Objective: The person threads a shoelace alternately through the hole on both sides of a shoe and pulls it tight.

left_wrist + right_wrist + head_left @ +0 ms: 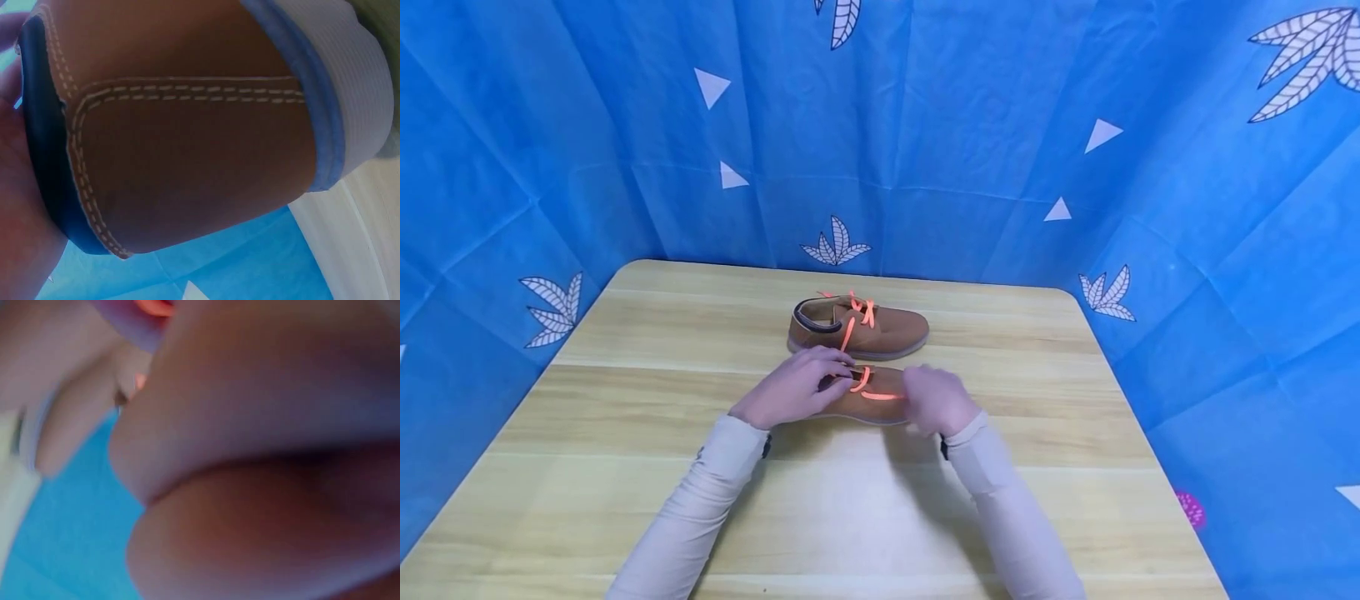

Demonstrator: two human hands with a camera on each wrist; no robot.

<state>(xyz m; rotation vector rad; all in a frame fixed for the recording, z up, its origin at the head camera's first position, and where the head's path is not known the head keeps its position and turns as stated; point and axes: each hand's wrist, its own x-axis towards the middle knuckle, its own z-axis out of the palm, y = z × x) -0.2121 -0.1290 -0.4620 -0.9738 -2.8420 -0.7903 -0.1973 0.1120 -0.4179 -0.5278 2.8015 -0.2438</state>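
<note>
A brown shoe (857,408) with orange laces lies on the table, toe to the right. My left hand (797,387) reaches over its heel and grips it at the opening, thumb and fingers by the lace holes. The left wrist view shows the stitched heel side (187,144) and dark collar close up, the hand along the collar. Over the toe, my right hand (942,402), blurred, has its fingers curled round an orange lace (882,396) stretched straight from the eyelets. In the right wrist view the curled fingers (187,537) hide most of the shoe.
A matching brown shoe (891,329) stands just behind, toe right, its orange laces loose and hanging over the side. The wooden table (1060,500) ends at a blue patterned curtain (962,125) at the back and sides.
</note>
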